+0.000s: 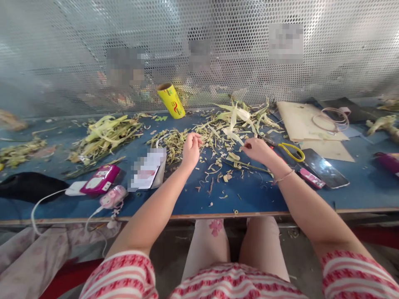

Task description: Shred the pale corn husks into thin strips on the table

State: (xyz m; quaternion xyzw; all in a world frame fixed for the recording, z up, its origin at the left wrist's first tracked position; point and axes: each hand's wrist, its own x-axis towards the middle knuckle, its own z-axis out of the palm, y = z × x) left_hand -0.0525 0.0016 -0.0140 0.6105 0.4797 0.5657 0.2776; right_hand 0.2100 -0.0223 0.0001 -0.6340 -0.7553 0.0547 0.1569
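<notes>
My right hand (257,149) is pinched at the end of a pale, husk-like leaf strip (233,135) and appears to hold it. The strip reaches up toward whitish, petal-like leaves (241,114) above the heap. My left hand (191,148) hovers left of it, fingers curled together; whether anything sits between them is hidden. Beneath and between both hands lies a heap of shredded yellow-green plant scraps (177,145). A cutting tool with yellow handles (291,151) rests just right of my right hand, partly covered by it.
Propped phone (149,170), pink device (101,179) and earphone case (114,197) are left. Behind them lies a leafy bundle (107,133). A yellow tube (171,101) leans near the perforated metal screen (218,50). Right are another phone (326,168) and cardboard (299,120).
</notes>
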